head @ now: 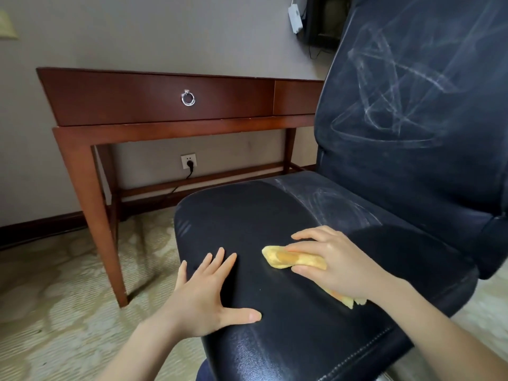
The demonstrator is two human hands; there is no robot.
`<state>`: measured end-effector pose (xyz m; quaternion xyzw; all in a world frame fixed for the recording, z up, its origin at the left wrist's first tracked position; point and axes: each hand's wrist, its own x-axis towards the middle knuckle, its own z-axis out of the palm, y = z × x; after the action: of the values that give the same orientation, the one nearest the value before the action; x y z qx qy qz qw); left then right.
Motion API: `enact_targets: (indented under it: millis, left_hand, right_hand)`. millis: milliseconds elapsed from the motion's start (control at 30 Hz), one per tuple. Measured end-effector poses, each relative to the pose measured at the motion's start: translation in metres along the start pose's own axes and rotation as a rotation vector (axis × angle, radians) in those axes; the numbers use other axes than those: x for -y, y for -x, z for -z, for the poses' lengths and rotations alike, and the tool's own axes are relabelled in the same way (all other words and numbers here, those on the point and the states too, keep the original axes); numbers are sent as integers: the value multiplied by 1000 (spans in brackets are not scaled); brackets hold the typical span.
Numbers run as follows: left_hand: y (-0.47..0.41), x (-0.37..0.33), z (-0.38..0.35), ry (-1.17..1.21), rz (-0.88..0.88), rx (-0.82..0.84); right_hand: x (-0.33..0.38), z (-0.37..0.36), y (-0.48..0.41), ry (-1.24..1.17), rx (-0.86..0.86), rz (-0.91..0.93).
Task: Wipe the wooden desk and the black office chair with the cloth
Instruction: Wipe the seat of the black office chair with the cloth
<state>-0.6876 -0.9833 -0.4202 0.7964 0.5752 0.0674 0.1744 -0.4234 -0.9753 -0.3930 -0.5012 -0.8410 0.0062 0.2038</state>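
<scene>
The black office chair [247,221] fills the right half of the view, its seat in front of me and its backrest rising at the right. My right hand [338,262] presses a folded yellow cloth [291,257] flat onto the middle of the seat, fingers straight over it. My left hand [209,292] lies flat with spread fingers on the seat's near left edge. The front of the seat looks dark and shiny. Pale dusty streaks cover the seat's rear and the backrest [412,92]. The wooden desk [154,100] stands behind the chair against the wall.
The desk has a drawer with a silver ring pull [188,98]. A wall socket with a black plug [189,162] sits under the desk. Patterned carpet [55,312] covers the floor at the left. A white adapter [295,17] hangs on the wall above.
</scene>
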Motion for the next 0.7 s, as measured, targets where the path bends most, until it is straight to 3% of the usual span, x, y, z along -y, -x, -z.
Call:
enact_targets:
  millis: [133, 367, 533, 700]
  left_hand:
    - [1, 2, -1, -59, -33, -26]
    - [4, -3, -7, -42, -64, -49]
    - [11, -20, -20, -91, -25, -79]
    - [15, -60, -37, -228, 27, -102]
  right_hand:
    - [0, -17, 3, -255, -53, -36]
    - [13, -17, 25, -241, -84, 56]
    - [20, -5, 60, -188, -122, 284]
    - [-12, 9, 73, -170, -131, 180]
